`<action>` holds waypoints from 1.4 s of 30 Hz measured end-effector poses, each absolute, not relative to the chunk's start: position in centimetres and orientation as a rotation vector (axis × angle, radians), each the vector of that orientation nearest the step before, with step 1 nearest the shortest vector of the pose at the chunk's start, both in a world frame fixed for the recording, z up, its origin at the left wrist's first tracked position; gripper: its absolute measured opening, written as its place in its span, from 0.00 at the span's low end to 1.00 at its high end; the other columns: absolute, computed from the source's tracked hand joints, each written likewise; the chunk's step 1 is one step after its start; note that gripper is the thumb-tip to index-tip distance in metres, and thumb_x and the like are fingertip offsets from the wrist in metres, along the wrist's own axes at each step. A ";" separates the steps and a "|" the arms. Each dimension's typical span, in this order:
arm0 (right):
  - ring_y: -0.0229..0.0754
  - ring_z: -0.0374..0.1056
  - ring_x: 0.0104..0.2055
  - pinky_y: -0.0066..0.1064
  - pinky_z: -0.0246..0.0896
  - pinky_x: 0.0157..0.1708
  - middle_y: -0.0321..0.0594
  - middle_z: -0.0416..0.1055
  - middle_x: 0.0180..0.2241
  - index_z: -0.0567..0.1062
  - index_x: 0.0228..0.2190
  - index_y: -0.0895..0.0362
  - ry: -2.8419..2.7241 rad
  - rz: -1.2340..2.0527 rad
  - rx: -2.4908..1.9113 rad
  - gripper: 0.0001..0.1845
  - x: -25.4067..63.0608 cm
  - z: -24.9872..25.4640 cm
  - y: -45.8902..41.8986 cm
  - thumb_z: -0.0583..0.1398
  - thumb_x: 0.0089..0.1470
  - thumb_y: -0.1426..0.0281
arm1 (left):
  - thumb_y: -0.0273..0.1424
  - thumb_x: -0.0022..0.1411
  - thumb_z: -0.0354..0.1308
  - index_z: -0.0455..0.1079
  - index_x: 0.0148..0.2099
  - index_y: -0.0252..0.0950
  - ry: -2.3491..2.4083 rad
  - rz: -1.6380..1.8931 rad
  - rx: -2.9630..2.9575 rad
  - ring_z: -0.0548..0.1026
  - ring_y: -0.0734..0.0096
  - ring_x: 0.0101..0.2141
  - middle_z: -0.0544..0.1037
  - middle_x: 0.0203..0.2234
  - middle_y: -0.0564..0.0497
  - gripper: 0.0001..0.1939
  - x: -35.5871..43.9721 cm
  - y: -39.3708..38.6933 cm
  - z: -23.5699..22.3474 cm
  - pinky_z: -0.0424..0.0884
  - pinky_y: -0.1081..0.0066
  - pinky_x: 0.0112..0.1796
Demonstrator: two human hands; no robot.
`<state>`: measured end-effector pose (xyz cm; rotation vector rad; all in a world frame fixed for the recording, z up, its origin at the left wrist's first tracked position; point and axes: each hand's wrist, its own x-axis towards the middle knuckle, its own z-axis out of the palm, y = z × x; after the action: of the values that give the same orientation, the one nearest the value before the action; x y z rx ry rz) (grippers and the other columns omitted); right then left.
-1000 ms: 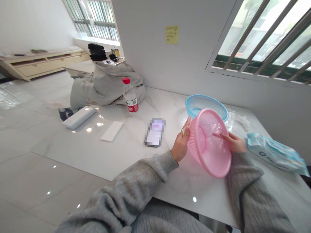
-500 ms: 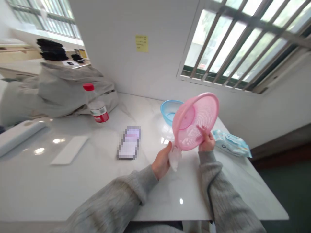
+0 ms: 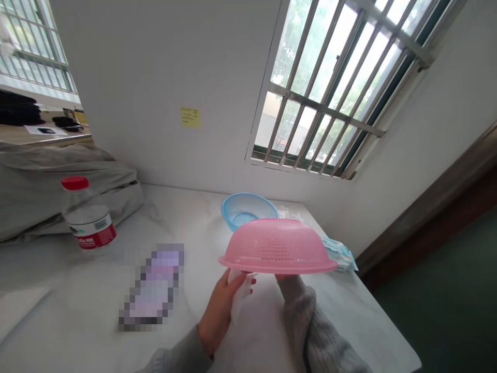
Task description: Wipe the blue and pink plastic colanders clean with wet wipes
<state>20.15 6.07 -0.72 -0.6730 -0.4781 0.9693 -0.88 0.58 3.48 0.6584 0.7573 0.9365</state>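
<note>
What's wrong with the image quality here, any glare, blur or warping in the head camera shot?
In the head view, the barred window glares with daylight and wide-angle warping makes it lean; the pink colander looks fairly sharp; a pixelated rectangle shows only coarse blocks.

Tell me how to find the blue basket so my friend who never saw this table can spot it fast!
Find the big barred window above the white marble table. Just below the window, on the table, sits the light blue plastic basket. It is the only blue basket, and it sits just behind the pink plastic basket held up in the air.
</note>
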 end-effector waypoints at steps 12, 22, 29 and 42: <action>0.47 0.77 0.30 0.30 0.70 0.19 0.52 0.80 0.39 0.75 0.52 0.59 -0.963 1.221 -1.046 0.36 19.0 -1.2 4.8 0.70 0.47 0.52 | 0.55 0.61 0.60 0.78 0.40 0.28 0.753 0.850 0.550 0.78 0.62 0.27 0.81 0.31 0.39 0.30 -1.2 0.8 3.3 0.75 0.66 0.30; 0.41 0.76 0.26 0.20 0.62 0.15 0.49 0.77 0.42 0.70 0.55 0.58 -1.356 1.678 -1.034 0.39 16.0 0.1 3.1 0.72 0.48 0.53 | 0.52 0.59 0.63 0.78 0.43 0.35 0.942 1.206 0.767 0.82 0.60 0.34 0.84 0.35 0.46 0.25 -1.8 2.0 3.0 0.78 0.65 0.40; 0.37 0.69 0.18 0.21 0.57 0.14 0.44 0.73 0.23 0.77 0.31 0.66 -1.409 1.866 -1.024 0.31 13.8 -0.3 1.9 0.72 0.44 0.49 | 0.56 0.62 0.56 0.78 0.41 0.37 1.058 1.157 1.039 0.82 0.60 0.32 0.84 0.33 0.46 0.26 -1.5 1.2 2.9 0.79 0.66 0.38; 0.33 0.60 0.19 0.26 0.55 0.21 0.37 0.63 0.14 0.70 0.17 0.58 -1.291 0.581 -1.246 0.32 17.5 0.6 3.1 0.58 0.60 0.47 | 0.47 0.64 0.61 0.67 0.66 0.37 0.909 1.203 1.246 0.68 0.51 0.64 0.79 0.56 0.42 0.33 -1.4 2.3 1.1 0.68 0.57 0.61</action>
<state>17.51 3.15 0.62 -1.2464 -1.2912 0.5806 -1.35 2.31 1.08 1.2455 0.9091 1.2028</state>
